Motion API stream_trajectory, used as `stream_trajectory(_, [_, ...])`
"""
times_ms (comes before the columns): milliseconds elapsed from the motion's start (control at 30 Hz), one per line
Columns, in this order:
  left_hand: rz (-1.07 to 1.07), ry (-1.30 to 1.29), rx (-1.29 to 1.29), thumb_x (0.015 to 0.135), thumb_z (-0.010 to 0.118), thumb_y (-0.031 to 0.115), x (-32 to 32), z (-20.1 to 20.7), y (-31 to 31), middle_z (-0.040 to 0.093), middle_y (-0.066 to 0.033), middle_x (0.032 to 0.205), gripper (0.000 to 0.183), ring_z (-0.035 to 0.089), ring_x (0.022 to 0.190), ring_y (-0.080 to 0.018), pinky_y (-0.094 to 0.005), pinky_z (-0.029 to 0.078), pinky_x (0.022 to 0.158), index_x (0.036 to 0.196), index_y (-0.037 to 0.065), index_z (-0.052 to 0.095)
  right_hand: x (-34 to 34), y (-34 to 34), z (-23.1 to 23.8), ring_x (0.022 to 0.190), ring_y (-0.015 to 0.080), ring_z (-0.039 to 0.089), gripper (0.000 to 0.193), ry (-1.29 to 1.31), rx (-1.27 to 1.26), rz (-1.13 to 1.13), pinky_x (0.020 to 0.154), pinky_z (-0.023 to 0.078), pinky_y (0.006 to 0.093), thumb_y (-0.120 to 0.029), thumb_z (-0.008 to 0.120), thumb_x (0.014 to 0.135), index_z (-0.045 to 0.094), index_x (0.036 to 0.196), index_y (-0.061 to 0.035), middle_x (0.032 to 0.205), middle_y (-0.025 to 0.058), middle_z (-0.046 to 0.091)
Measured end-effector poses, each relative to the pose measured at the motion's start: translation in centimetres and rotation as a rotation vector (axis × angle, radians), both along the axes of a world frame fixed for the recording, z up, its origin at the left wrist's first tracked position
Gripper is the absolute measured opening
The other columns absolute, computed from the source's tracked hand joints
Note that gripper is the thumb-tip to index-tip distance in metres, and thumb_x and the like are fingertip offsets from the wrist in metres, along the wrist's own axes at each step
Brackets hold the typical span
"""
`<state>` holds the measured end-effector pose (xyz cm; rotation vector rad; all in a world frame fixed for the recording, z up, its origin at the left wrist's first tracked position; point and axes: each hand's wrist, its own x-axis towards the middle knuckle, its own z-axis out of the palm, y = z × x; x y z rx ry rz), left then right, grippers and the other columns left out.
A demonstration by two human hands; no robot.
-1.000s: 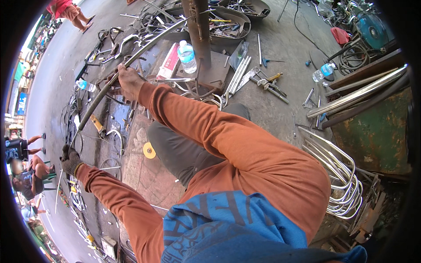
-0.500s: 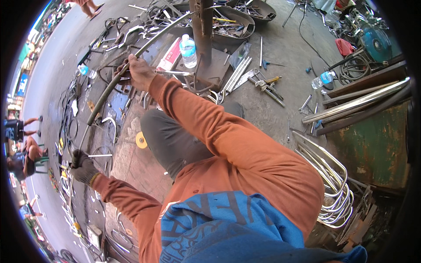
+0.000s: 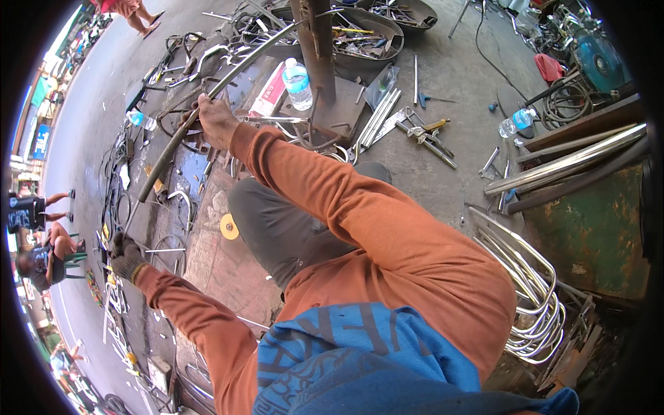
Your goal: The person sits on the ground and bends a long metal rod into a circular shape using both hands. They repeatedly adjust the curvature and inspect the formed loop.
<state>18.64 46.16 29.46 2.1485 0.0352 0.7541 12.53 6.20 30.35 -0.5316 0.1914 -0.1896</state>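
Observation:
My right hand (image 3: 216, 123), bare, is wrapped round a long grey metal tube near its middle. The tube (image 3: 242, 69) slants from beside a rusty post (image 3: 317, 55) down to the left, with a thicker dark sleeve-like section (image 3: 166, 158) below the right hand. From that section's lower end a thin rod (image 3: 133, 216) reaches my left hand (image 3: 126, 257). That hand wears a dark knitted glove and is closed round the rod's end, which its fingers hide. Both arms are stretched out to the left, the right one farther forward.
A water bottle (image 3: 297, 84) stands beside the post, near a red-and-white box (image 3: 270, 91). Scrap-filled basins (image 3: 366, 61) lie beyond. A yellow disc (image 3: 229, 226) sits by my knee. Bent shiny tubes (image 3: 529, 297) are stacked at right, near a fan (image 3: 599, 63). People sit and stand at far left.
The view has shifted slightly. My left hand has moved a little outward to the left, still closed on the rod. The right hand keeps its grip on the tube.

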Motion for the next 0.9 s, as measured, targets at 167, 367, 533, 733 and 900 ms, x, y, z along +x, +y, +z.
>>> stream_trajectory(167, [-0.041,0.04,-0.115,0.079,0.052,-0.008,10.2,0.6,-1.5,0.066,-0.0151,0.089,0.016,0.064,0.081,-0.0232,-0.0369,0.052,0.08,0.092,-0.011,0.06,3.7,-2.6,-0.5,0.073,0.0288,0.061,0.03,-0.062,0.038,-0.053,0.065,0.051,0.0527,-0.035,0.027,0.098,0.041,0.094,-0.0092,0.08,0.0132,0.057])
stream_trajectory(367, [-0.063,0.104,-0.159,0.081,0.044,-0.001,15.8,-0.2,-2.0,0.065,-0.0179,0.084,0.02,0.064,0.078,-0.0288,-0.0423,0.051,0.08,0.087,-0.011,0.06,5.2,-3.1,-0.7,0.073,0.0273,0.061,0.032,-0.069,0.023,-0.071,0.068,0.052,0.0542,-0.035,0.025,0.098,0.044,0.092,-0.0096,0.079,0.0114,0.058])
stream_trajectory(533, [-0.561,0.065,-1.645,0.083,0.04,0.006,12.6,-3.2,0.6,0.063,-0.0212,0.079,0.025,0.063,0.074,-0.0336,-0.0473,0.05,0.079,0.079,-0.01,0.058,4.2,-1.6,-1.2,0.072,0.0252,0.06,0.036,-0.032,-0.048,-0.069,0.067,0.053,0.0531,-0.038,0.025,0.098,0.045,0.096,-0.0085,0.077,0.0109,0.057])
stream_trajectory(733, [-0.446,-0.074,-1.569,0.087,0.046,0.011,-4.2,-2.6,-2.9,0.062,-0.0175,0.071,0.023,0.062,0.07,-0.031,-0.0517,0.051,0.075,0.074,-0.005,0.056,-0.4,-1.2,-1.6,0.071,0.0233,0.061,0.031,-0.048,-0.052,-0.058,0.065,0.054,0.0489,-0.036,0.028,0.098,0.041,0.092,-0.0089,0.078,0.0084,0.056])
stream_trajectory(900, [-0.452,-0.225,-1.676,0.084,0.042,0.003,-16.8,-1.1,-7.3,0.059,-0.0242,0.077,0.021,0.059,0.072,-0.0331,-0.0503,0.05,0.082,0.082,-0.015,0.053,-4.8,-1.8,-1.8,0.072,0.0242,0.062,0.03,-0.014,-0.128,-0.045,0.066,0.055,0.0478,-0.037,0.033,0.098,0.04,0.093,-0.0088,0.077,0.0085,0.055])
